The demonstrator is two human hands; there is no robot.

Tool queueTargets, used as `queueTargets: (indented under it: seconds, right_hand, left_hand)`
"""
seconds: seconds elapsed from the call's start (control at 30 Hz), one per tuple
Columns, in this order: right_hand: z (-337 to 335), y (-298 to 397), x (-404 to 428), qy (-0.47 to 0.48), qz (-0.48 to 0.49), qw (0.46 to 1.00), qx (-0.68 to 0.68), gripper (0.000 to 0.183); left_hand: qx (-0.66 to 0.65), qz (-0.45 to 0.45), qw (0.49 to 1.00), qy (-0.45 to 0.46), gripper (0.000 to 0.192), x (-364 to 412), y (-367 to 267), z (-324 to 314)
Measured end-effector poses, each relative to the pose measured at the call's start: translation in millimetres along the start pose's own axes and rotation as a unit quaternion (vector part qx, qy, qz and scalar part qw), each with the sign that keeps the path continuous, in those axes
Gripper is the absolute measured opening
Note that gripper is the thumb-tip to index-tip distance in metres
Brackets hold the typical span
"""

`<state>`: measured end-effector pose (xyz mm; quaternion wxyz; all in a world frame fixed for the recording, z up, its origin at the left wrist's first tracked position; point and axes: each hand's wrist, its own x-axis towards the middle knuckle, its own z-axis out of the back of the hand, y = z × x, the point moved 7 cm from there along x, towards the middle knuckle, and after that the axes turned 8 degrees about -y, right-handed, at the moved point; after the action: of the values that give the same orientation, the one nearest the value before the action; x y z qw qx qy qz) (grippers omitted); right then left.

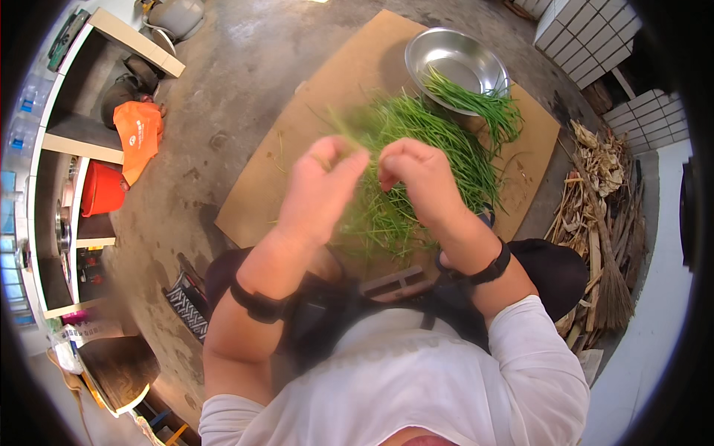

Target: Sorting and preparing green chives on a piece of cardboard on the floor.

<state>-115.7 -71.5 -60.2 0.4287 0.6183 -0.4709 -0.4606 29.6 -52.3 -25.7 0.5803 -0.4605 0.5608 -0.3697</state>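
Note:
A large heap of long green chives (pixel 440 145) lies on a flat cardboard sheet (pixel 329 83) before me. My left hand (pixel 321 181) is raised over the heap's left side, its thumb and fingers pinched on a few blurred chive stalks (pixel 346 131). Close by on the right, my right hand (pixel 421 173) hovers with curled fingers; whether a thin stalk sits between them cannot be made out. At the far side of the sheet, a stainless steel basin (pixel 440 47) holds a bunch of chives (pixel 474 100) that hangs over its rim.
Dry sticks and husks (pixel 602 195) with a twig broom (pixel 613 290) lie along the right wall. Tiled shelves (pixel 83 144) at left hold a red bucket (pixel 103 189) and an orange bag (pixel 138 136). A gas cylinder (pixel 178 17) stands at the upper left on the concrete floor (pixel 223 83).

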Motion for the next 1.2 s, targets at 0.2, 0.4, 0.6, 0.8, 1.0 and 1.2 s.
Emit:
queueTargets:
  seconds: [0.2, 0.4, 0.6, 0.8, 1.0, 1.2]
  right_hand:
    - [31.0, -7.1, 14.5, -0.084, -0.116, 0.977, 0.16, 0.008]
    - [45.4, 6.4, 24.0, -0.074, -0.053, 0.995, -0.029, 0.017]
    - [30.0, -16.7, 20.8, 0.085, -0.025, 0.975, -0.205, 0.024]
    - [-20.6, -30.9, -9.8, 0.186, -0.198, 0.959, 0.081, 0.034]
    - [-16.4, -53.3, -9.2, 0.21, -0.246, 0.942, 0.085, 0.031]
    - [-13.0, -54.3, -6.0, 0.133, -0.265, 0.949, 0.111, 0.022]
  left_hand:
    - [-0.109, 0.02, 0.99, -0.086, 0.023, 11.9, 0.8, 24.2]
    - [-0.12, 0.008, 0.985, -0.126, 0.012, 13.8, -9.6, 35.0]
    - [-0.105, 0.009, 0.987, -0.12, 0.013, 15.1, -10.4, 37.6]
    - [-0.093, 0.0, 0.986, -0.138, 0.015, 23.8, -12.8, 47.0]
    - [-0.097, -0.024, 0.981, -0.168, 0.017, 48.0, -29.4, 87.8]
    - [-0.093, -0.012, 0.979, -0.179, 0.02, 51.6, -29.8, 101.0]
